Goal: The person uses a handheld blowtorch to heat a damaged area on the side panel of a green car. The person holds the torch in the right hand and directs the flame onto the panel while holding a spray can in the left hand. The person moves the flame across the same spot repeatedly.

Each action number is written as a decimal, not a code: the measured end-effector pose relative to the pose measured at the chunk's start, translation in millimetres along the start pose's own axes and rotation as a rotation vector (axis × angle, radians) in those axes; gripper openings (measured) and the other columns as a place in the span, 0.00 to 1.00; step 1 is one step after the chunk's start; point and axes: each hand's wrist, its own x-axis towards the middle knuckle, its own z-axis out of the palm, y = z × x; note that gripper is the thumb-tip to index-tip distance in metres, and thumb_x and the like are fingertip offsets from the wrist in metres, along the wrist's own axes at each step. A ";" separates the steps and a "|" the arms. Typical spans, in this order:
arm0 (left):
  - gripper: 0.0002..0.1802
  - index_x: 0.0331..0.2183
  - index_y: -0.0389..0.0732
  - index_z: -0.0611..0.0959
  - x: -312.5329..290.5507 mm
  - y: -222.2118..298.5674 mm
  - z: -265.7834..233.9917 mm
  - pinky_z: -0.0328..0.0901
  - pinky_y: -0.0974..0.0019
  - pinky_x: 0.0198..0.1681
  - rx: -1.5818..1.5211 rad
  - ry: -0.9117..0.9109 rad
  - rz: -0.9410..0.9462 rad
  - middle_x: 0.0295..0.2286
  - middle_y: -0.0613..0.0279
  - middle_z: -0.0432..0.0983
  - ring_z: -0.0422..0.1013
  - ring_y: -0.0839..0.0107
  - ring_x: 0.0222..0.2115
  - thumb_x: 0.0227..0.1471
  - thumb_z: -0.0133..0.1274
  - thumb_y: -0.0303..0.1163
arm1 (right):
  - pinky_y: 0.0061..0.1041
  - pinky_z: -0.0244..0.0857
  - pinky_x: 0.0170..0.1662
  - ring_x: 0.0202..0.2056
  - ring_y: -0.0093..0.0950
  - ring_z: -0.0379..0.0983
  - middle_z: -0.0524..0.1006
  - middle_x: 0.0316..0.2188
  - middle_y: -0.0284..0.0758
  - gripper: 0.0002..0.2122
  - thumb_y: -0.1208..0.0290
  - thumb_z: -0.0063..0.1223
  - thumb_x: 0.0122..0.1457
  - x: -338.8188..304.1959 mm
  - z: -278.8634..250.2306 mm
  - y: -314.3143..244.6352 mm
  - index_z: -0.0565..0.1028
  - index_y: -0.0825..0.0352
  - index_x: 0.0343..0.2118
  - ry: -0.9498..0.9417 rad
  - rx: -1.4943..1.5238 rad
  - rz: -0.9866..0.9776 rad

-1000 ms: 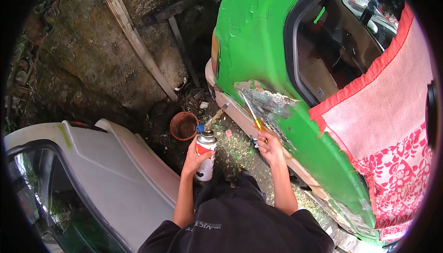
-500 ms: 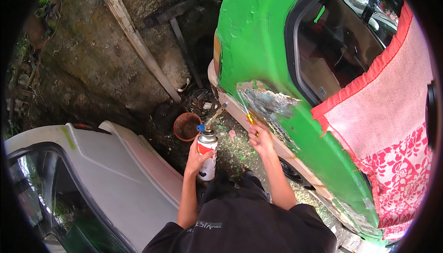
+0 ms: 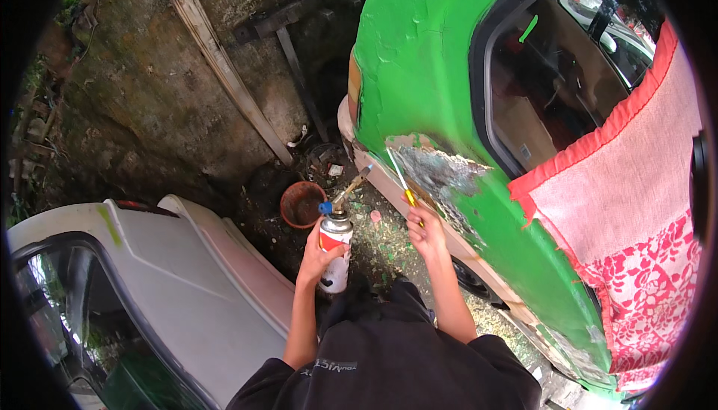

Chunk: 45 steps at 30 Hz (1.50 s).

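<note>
since a moment ago the right hand (image 3: 425,229) has slid up and left along the green car body (image 3: 419,51), so the scraper (image 3: 400,178) tip now sits at the top of the bare patch (image 3: 441,174) in the middle of the frame. it is closed around the yellow handle, blade tip touching the metal. the blade looks thin and stiff, so i think the handle is the safe place to hold.

the left hand (image 3: 318,253) is wrapped around the gas torch can (image 3: 334,249), just left of the middle. the can looks hard, smooth and a bit slippery, and maybe light. holding it round the middle looks best, since the brass nozzle (image 3: 351,185) on top may be hot.

a round brown pot (image 3: 301,204) sits on the ground just left of the can. i cannot tell what is in it. a white car (image 3: 164,275) fills the lower left.
</note>
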 end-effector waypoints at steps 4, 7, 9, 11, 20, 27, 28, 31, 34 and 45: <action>0.37 0.53 0.38 0.73 -0.9 9.7 5.1 0.67 0.68 0.47 0.024 -0.006 0.005 0.40 0.67 0.76 0.71 0.76 0.40 0.41 0.69 0.27 | 0.13 0.41 0.14 0.13 0.10 0.49 0.61 0.21 0.22 0.18 0.77 0.47 0.66 -6.0 -1.9 2.7 0.70 0.69 0.59 0.006 0.024 0.001; 0.33 0.50 0.39 0.75 -0.9 10.4 8.3 0.67 0.69 0.45 0.008 -0.003 0.009 0.39 0.68 0.75 0.71 0.77 0.39 0.41 0.69 0.28 | 0.13 0.42 0.15 0.14 0.11 0.49 0.61 0.22 0.22 0.18 0.77 0.47 0.66 -28.3 -8.8 -4.6 0.70 0.69 0.59 0.019 0.024 -0.003; 0.31 0.49 0.39 0.75 -1.2 10.6 7.6 0.67 0.69 0.45 0.080 -0.018 0.036 0.39 0.68 0.76 0.71 0.77 0.39 0.42 0.69 0.28 | 0.13 0.42 0.15 0.14 0.11 0.49 0.61 0.22 0.22 0.19 0.76 0.48 0.66 -24.2 -5.4 -7.5 0.70 0.68 0.60 0.015 0.043 0.003; 0.30 0.48 0.40 0.75 0.2 0.1 6.5 0.67 0.69 0.45 0.037 -0.031 -0.002 0.39 0.68 0.76 0.71 0.77 0.39 0.42 0.69 0.28 | 0.14 0.42 0.15 0.14 0.11 0.49 0.61 0.22 0.22 0.20 0.76 0.48 0.66 -14.8 -6.6 -5.3 0.68 0.68 0.61 0.000 0.055 0.023; 0.30 0.48 0.39 0.75 15.1 -2.5 17.0 0.68 0.69 0.46 -0.041 -0.048 -0.011 0.39 0.67 0.77 0.72 0.77 0.39 0.43 0.69 0.28 | 0.14 0.41 0.13 0.13 0.11 0.48 0.61 0.22 0.23 0.21 0.75 0.48 0.66 -35.1 -10.6 -4.2 0.67 0.68 0.62 0.020 0.059 -0.020; 0.31 0.50 0.38 0.75 4.5 -3.8 9.1 0.67 0.69 0.47 -0.043 -0.005 -0.004 0.40 0.67 0.76 0.71 0.76 0.40 0.42 0.68 0.28 | 0.14 0.40 0.12 0.12 0.10 0.48 0.62 0.21 0.22 0.22 0.75 0.47 0.66 -43.4 -1.8 -13.5 0.67 0.68 0.62 0.038 0.079 -0.010; 0.31 0.49 0.38 0.74 2.4 -3.2 7.4 0.67 0.69 0.46 -0.043 -0.003 -0.009 0.39 0.67 0.76 0.71 0.76 0.39 0.42 0.68 0.28 | 0.14 0.40 0.12 0.12 0.10 0.48 0.62 0.22 0.23 0.21 0.75 0.48 0.65 -42.7 -1.2 -12.8 0.68 0.68 0.62 0.029 0.062 -0.006; 0.31 0.49 0.38 0.74 -1.4 6.3 0.5 0.67 0.69 0.46 -0.022 0.007 -0.028 0.38 0.67 0.76 0.71 0.77 0.38 0.42 0.68 0.28 | 0.14 0.39 0.13 0.13 0.10 0.48 0.61 0.22 0.22 0.19 0.76 0.50 0.65 -44.9 -3.9 -13.0 0.71 0.67 0.59 0.054 0.049 0.009; 0.29 0.47 0.39 0.74 -22.9 2.6 -9.4 0.69 0.69 0.42 -0.014 0.061 -0.003 0.36 0.67 0.76 0.73 0.77 0.35 0.43 0.67 0.27 | 0.14 0.40 0.14 0.13 0.11 0.48 0.61 0.22 0.22 0.18 0.76 0.50 0.64 -58.7 0.2 -19.5 0.72 0.67 0.57 0.047 0.007 -0.006; 0.29 0.48 0.40 0.74 -41.1 23.2 -16.3 0.69 0.69 0.42 -0.095 0.136 -0.071 0.36 0.66 0.76 0.73 0.76 0.35 0.43 0.68 0.28 | 0.16 0.41 0.15 0.14 0.11 0.50 0.64 0.23 0.24 0.19 0.79 0.51 0.63 -59.3 13.2 -16.0 0.73 0.69 0.57 0.090 -0.161 -0.112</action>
